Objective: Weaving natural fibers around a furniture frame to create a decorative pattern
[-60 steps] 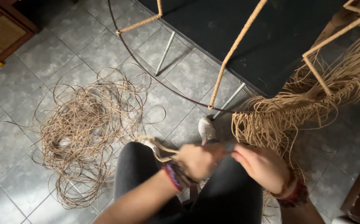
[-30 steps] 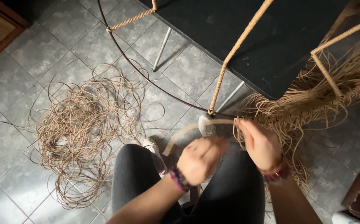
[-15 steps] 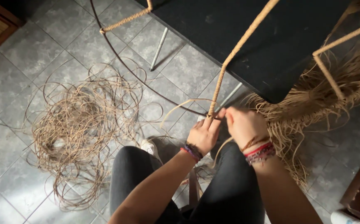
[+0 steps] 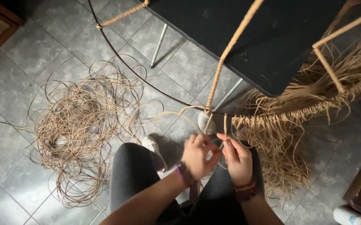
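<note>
— Both your hands have dropped back from the wrapped tan rattan-bound frame rod [image 4: 230, 46] toward your lap.

— Right. Your left hand [image 4: 198, 156] and right hand [image 4: 238, 160] pinch the thin tan cane strand [image 4: 225, 125] below the joint. Keep it taut, clear of the loose fringe of cane ends [image 4: 280, 141].

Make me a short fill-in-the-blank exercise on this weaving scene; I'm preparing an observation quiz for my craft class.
1. Both hands, the left hand and the right hand, pinch thin cane strands just below a bar wrapped in ____.
2. The loose tangle of cane lies on the tiled ____.
3. The fringe of cut strands hangs on the person's ____ side.
4. Both wrists wear ____.

Missing words: cane; floor; right; bracelets
</note>
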